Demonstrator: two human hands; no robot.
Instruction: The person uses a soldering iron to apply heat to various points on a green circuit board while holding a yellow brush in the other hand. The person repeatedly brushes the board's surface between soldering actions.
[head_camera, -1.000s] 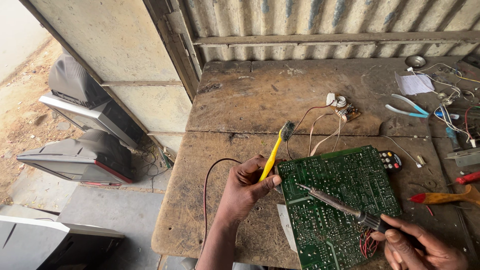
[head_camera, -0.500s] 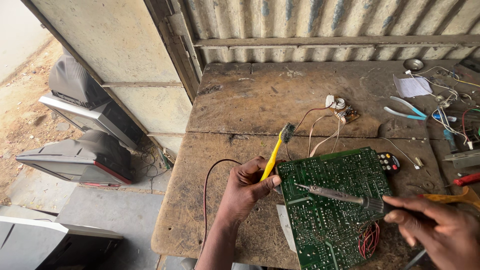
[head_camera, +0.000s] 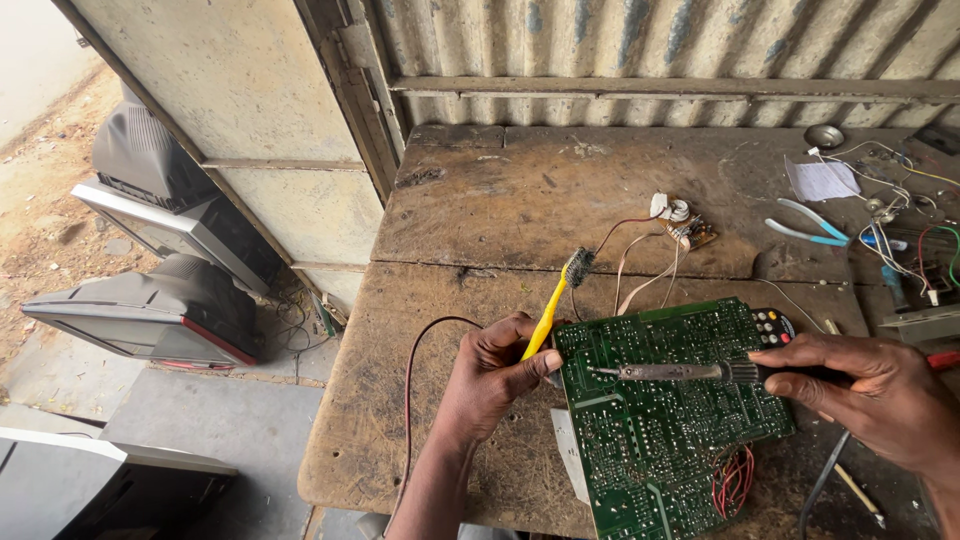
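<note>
A green circuit board (head_camera: 660, 420) lies solder side up near the front of a worn wooden table (head_camera: 560, 190). My left hand (head_camera: 495, 375) grips the board's left edge and also holds a yellow toothbrush (head_camera: 555, 300), its dirty bristles pointing up and away. My right hand (head_camera: 880, 395) holds a soldering iron (head_camera: 670, 373) by its dark handle. The iron lies nearly level over the board, its tip pointing left near the board's upper left part. Red wires (head_camera: 735, 480) bunch at the board's lower right.
A small part with loose wires (head_camera: 680, 225) lies behind the board. Blue-handled pliers (head_camera: 805, 225), a paper scrap (head_camera: 820, 180) and tangled wires (head_camera: 900, 210) sit at the right. A dark cable (head_camera: 410, 400) runs off the table's front. Old television sets (head_camera: 160, 270) stand on the ground at left.
My right hand has risen from the lower right corner to beside the board's right edge, and the soldering iron has swung from slanting to nearly level. The left hand has stayed put.
</note>
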